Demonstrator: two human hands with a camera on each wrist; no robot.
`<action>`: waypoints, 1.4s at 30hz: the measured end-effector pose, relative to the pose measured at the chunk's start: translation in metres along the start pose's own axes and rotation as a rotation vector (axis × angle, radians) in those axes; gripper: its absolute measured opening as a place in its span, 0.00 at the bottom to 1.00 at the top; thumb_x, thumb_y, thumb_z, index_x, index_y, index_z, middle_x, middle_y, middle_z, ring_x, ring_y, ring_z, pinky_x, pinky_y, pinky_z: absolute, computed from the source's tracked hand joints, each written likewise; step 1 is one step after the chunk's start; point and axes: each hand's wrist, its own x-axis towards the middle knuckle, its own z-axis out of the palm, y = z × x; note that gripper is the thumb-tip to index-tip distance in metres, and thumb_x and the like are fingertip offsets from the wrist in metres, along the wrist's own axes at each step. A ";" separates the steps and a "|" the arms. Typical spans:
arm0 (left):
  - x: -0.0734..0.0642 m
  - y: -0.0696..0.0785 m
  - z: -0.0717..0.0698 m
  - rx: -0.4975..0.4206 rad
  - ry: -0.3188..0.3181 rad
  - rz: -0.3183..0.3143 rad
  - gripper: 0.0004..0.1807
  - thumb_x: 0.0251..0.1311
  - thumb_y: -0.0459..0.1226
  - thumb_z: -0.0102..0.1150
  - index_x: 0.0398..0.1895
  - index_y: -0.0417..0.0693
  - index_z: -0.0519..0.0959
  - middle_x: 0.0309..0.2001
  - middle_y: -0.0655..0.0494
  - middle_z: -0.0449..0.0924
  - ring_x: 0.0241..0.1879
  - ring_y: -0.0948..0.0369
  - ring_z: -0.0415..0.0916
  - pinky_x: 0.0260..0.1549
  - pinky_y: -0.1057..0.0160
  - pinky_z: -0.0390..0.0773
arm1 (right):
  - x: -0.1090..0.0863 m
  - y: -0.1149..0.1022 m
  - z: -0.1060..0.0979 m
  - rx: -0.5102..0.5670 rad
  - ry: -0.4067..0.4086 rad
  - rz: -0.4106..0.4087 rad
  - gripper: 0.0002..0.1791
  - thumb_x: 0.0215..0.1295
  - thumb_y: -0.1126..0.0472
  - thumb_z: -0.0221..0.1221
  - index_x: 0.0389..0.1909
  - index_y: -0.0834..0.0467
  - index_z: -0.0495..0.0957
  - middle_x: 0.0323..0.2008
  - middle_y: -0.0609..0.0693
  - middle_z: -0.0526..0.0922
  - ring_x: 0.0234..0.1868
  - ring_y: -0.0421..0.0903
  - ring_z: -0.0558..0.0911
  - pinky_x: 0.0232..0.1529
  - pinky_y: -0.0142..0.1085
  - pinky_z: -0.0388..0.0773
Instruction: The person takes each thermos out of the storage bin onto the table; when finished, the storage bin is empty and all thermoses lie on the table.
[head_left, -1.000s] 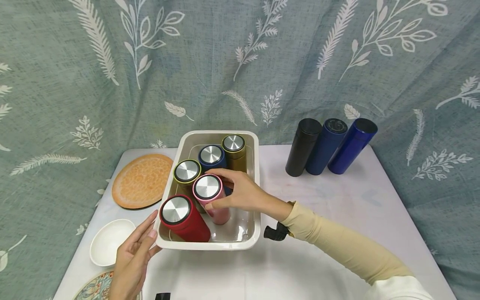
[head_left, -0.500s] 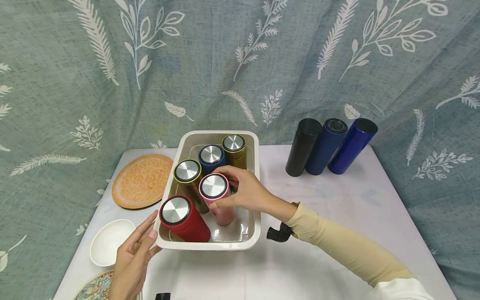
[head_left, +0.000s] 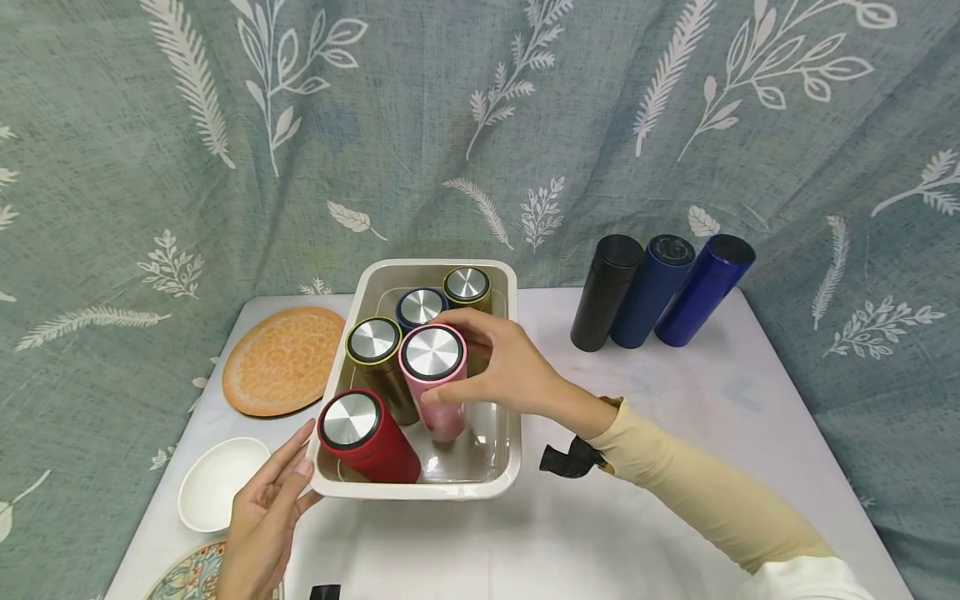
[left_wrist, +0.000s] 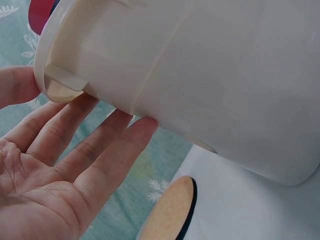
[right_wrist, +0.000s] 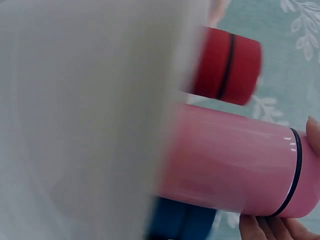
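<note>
My right hand (head_left: pixel 498 362) grips a pink thermos flask (head_left: pixel 435 383) near its silver-topped lid, over the white plastic bin (head_left: pixel 468 490). In the right wrist view the flask (right_wrist: pixel 235 160) rises past the bin's wall, fingers and thumb on its lid end. At the bin's front left corner, my left hand (head_left: pixel 262 517) holds the rim; in the left wrist view the thumb lies at the rim and the fingertips (left_wrist: pixel 145 125) touch the outer wall. A red flask (head_left: pixel 386 454), a brown flask with a yellow-green ring (head_left: pixel 393 383), a blue flask (head_left: pixel 422 307) and a gold flask (head_left: pixel 468 287) stand inside.
Right of the bin stand a black flask (head_left: pixel 606 292), a dark blue flask (head_left: pixel 652 292) and a shiny blue flask (head_left: pixel 705 292). On the left lie a round orange mat (head_left: pixel 281 362), a white bowl (head_left: pixel 221 483) and a patterned plate (head_left: pixel 187 577). A curtain (head_left: pixel 420 125) hangs behind.
My right hand has moved the pink flask slightly right, then raised it, so its lid looks larger and higher. My left hand has stayed at the bin's corner.
</note>
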 end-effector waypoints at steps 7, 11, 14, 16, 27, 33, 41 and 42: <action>0.001 0.000 0.000 -0.005 -0.005 0.006 0.25 0.76 0.27 0.43 0.74 0.30 0.60 0.64 0.64 0.79 0.62 0.69 0.78 0.46 0.68 0.85 | -0.006 -0.027 -0.014 -0.010 0.093 -0.099 0.39 0.43 0.69 0.78 0.61 0.58 0.76 0.56 0.51 0.82 0.54 0.42 0.84 0.61 0.34 0.80; 0.001 -0.001 0.000 -0.005 -0.005 0.005 0.25 0.76 0.27 0.43 0.74 0.31 0.60 0.64 0.65 0.79 0.62 0.69 0.78 0.46 0.68 0.85 | -0.010 -0.042 -0.023 -0.023 0.135 -0.164 0.39 0.44 0.71 0.77 0.61 0.59 0.76 0.57 0.52 0.82 0.54 0.42 0.83 0.62 0.36 0.80; 0.001 -0.001 0.000 -0.009 -0.004 0.005 0.25 0.76 0.27 0.44 0.74 0.32 0.61 0.64 0.65 0.79 0.62 0.69 0.78 0.46 0.68 0.85 | -0.012 -0.053 -0.030 -0.013 0.170 -0.215 0.39 0.43 0.73 0.77 0.61 0.60 0.76 0.55 0.54 0.82 0.53 0.44 0.84 0.62 0.37 0.80; 0.002 -0.001 0.000 -0.011 -0.002 0.008 0.25 0.76 0.27 0.43 0.74 0.32 0.61 0.64 0.64 0.79 0.62 0.69 0.78 0.46 0.68 0.85 | -0.013 -0.060 -0.035 -0.005 0.196 -0.247 0.39 0.43 0.75 0.76 0.61 0.61 0.75 0.54 0.55 0.83 0.53 0.45 0.84 0.62 0.37 0.80; -0.001 -0.002 -0.001 -0.009 -0.001 0.000 0.26 0.76 0.27 0.43 0.74 0.32 0.61 0.64 0.65 0.79 0.61 0.69 0.78 0.46 0.68 0.85 | -0.020 -0.089 -0.056 0.028 0.319 -0.346 0.39 0.40 0.77 0.75 0.59 0.66 0.76 0.51 0.54 0.83 0.50 0.50 0.83 0.53 0.34 0.83; 0.000 -0.002 -0.001 -0.010 -0.004 -0.001 0.26 0.76 0.27 0.43 0.74 0.32 0.60 0.64 0.65 0.78 0.62 0.69 0.78 0.46 0.68 0.85 | -0.025 -0.098 -0.071 0.030 0.420 -0.364 0.37 0.43 0.74 0.76 0.59 0.65 0.77 0.52 0.55 0.83 0.49 0.50 0.83 0.51 0.30 0.83; 0.000 -0.003 -0.001 -0.024 -0.014 0.013 0.25 0.76 0.26 0.42 0.74 0.32 0.60 0.64 0.63 0.79 0.62 0.69 0.78 0.47 0.68 0.85 | -0.025 -0.095 -0.094 0.001 0.558 -0.361 0.36 0.41 0.73 0.77 0.57 0.63 0.79 0.50 0.53 0.84 0.49 0.49 0.82 0.51 0.29 0.82; 0.000 -0.003 -0.001 -0.026 -0.013 0.015 0.25 0.76 0.26 0.42 0.74 0.31 0.60 0.64 0.63 0.79 0.62 0.68 0.78 0.47 0.67 0.85 | -0.024 -0.093 -0.097 -0.002 0.575 -0.352 0.35 0.41 0.73 0.77 0.56 0.62 0.79 0.50 0.53 0.84 0.49 0.49 0.82 0.51 0.28 0.82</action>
